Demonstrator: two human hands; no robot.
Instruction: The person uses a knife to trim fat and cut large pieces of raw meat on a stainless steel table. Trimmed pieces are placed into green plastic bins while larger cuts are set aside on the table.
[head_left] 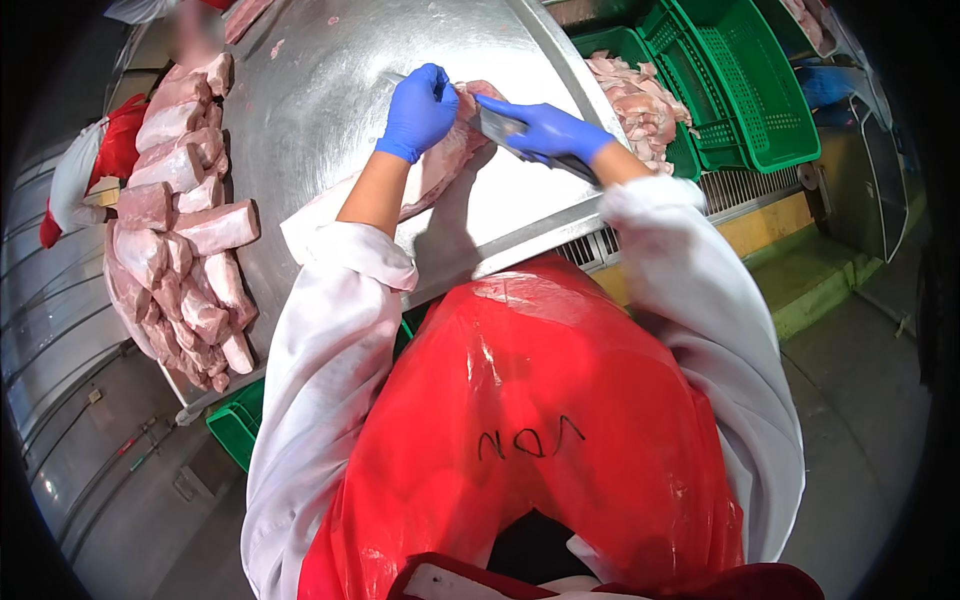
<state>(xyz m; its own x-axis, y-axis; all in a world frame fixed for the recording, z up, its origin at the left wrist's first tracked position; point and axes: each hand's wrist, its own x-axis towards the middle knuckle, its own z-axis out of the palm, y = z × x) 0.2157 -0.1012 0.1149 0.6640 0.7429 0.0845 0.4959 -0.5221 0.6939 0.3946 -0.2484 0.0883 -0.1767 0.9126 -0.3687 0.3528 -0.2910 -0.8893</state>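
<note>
A long piece of raw pinkish meat point(435, 178) lies on the metal worktop, stretching from near my left forearm up to my hands. My left hand point(420, 108), in a blue glove, is closed at its far end, fingers curled against the meat. A small pale grey tip point(392, 77) shows to the left of that hand; I cannot make out what it is. In my blue-gloved right hand point(560, 133) is a knife point(496, 128), its blade blurred and against the meat's right side. The right fingers wrap the dark handle.
Many cut pieces of meat point(180, 165) are piled along the worktop's point(310, 90) left edge. Thin pale trimmings point(638, 108) fill a green crate on the right, beside other green crates point(765, 90). Another person's red-and-white clothing point(85, 175) shows at far left.
</note>
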